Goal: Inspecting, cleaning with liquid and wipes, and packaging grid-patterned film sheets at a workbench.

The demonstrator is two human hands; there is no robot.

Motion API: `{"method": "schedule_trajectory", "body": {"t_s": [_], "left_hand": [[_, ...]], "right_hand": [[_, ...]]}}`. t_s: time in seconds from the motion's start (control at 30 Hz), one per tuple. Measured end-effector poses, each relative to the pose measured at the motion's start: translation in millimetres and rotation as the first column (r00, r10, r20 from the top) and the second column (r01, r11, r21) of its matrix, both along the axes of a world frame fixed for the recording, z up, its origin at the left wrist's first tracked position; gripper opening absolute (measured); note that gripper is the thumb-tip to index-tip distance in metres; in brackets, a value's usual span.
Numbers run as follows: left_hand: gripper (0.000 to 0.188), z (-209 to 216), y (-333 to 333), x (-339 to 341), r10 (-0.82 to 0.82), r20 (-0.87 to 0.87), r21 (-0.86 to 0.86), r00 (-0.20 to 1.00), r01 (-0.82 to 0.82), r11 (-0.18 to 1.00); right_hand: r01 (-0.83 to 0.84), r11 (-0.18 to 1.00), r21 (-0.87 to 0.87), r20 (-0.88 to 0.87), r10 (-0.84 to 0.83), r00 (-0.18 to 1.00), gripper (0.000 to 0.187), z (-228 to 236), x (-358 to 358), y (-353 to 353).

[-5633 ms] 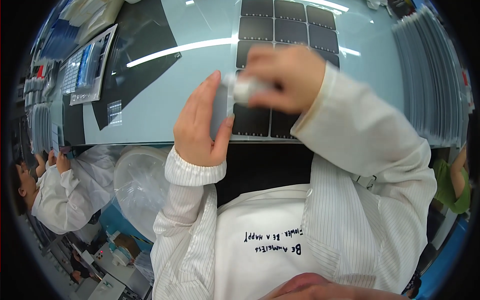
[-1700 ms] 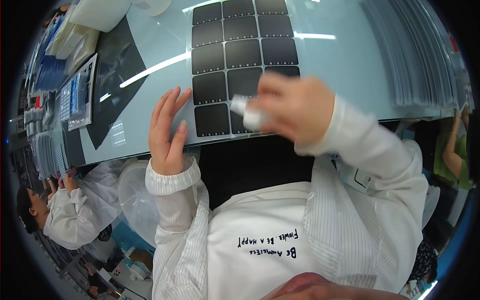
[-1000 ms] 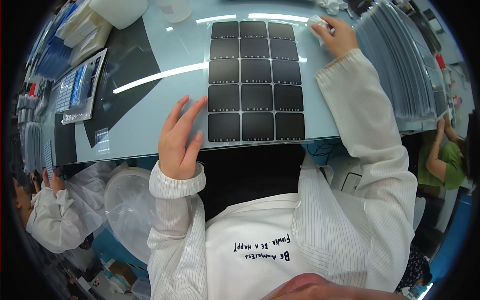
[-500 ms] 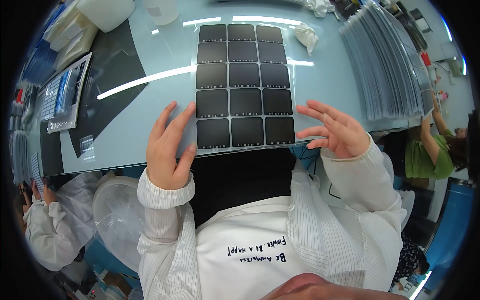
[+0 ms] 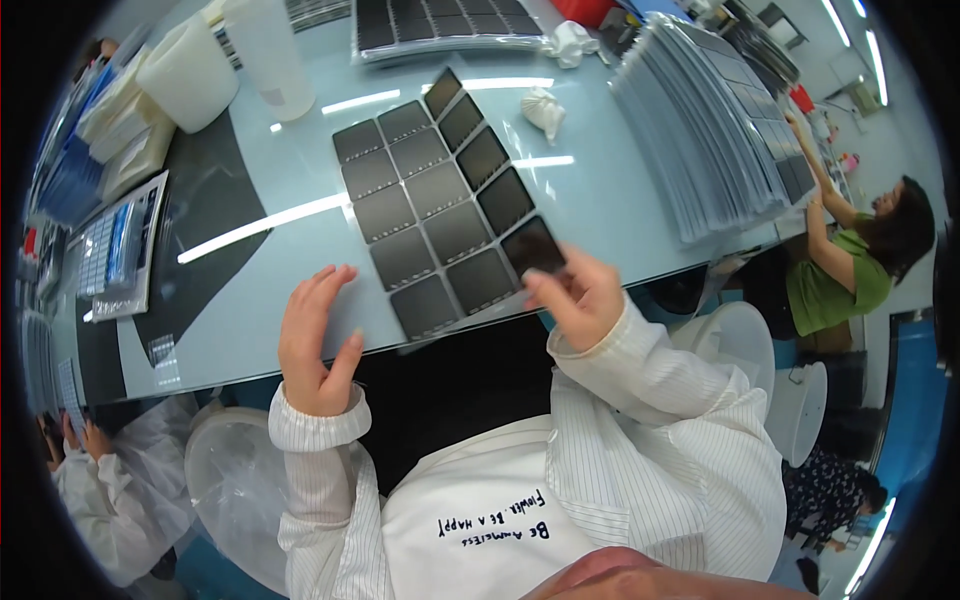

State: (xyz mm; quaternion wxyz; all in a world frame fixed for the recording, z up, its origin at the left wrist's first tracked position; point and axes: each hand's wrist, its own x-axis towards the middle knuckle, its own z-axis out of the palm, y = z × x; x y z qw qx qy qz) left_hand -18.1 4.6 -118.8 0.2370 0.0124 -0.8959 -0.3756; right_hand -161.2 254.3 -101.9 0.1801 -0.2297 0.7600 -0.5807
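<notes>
A clear sheet carrying several rows of dark rectangular panels [image 5: 446,233] lies on the glass-topped table, slanted, with its near end by the front edge. My right hand [image 5: 583,300] pinches its near right corner between thumb and fingers. The right-hand column of panels is bent up off the table, while the other columns look flat. To the left of the sheet, my left hand [image 5: 316,345] is held at the table's front edge with fingers apart. It holds nothing and does not touch the sheet.
A tall stack of clear-edged sheets [image 5: 690,140] stands at the right. Similar dark-panelled sheets [image 5: 445,28] lie at the back, near a knotted white bundle [image 5: 543,112] and a translucent bottle [image 5: 270,70]. Wrapped packs [image 5: 122,245] lie left. A co-worker in green [image 5: 840,280] reaches toward the stack.
My right hand has gone from open beside the sheet to gripping its near right corner. The sheet has turned and its right side has lifted. My left hand has come away from its left edge.
</notes>
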Motion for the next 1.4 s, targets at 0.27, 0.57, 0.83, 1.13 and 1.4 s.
{"method": "schedule_trajectory", "body": {"t_s": [0.27, 0.57, 0.83, 1.13, 1.4], "left_hand": [[0.04, -5.8, 2.7, 2.9, 0.073, 0.006, 0.05, 0.997, -0.073, 0.996], [0.031, -3.8, 5.4, -1.9, 0.058, 0.026, 0.014, 0.998, -0.058, 0.998], [0.031, -4.2, 7.8, -2.3, 0.075, 0.042, -0.027, 0.996, -0.074, 0.997], [0.03, -6.2, 10.6, -4.5, 0.097, 0.058, -0.094, 0.994, -0.092, 0.991], [0.029, -5.0, 12.6, -6.2, 0.124, 0.051, -0.148, 0.991, -0.115, 0.982]], "right_hand": [[0.34, 0.877, -0.34, -0.343, -0.452, 0.824, 0.032, 81.8, -81.8, 94.8], [0.605, 0.632, -0.485, -0.185, -0.75, 0.635, 0.016, 164.8, -183.7, 284.7], [0.737, 0.578, -0.351, 0.05, -0.774, 0.631, 0.018, 101.6, -244.0, 343.3], [0.861, 0.419, -0.29, -0.683, -0.721, 0.121, 0.055, 76.0, -209.6, 285.9], [0.779, 0.529, -0.337, -0.536, -0.788, 0.303, 0.077, 64.9, -194.9, 201.5]]}}
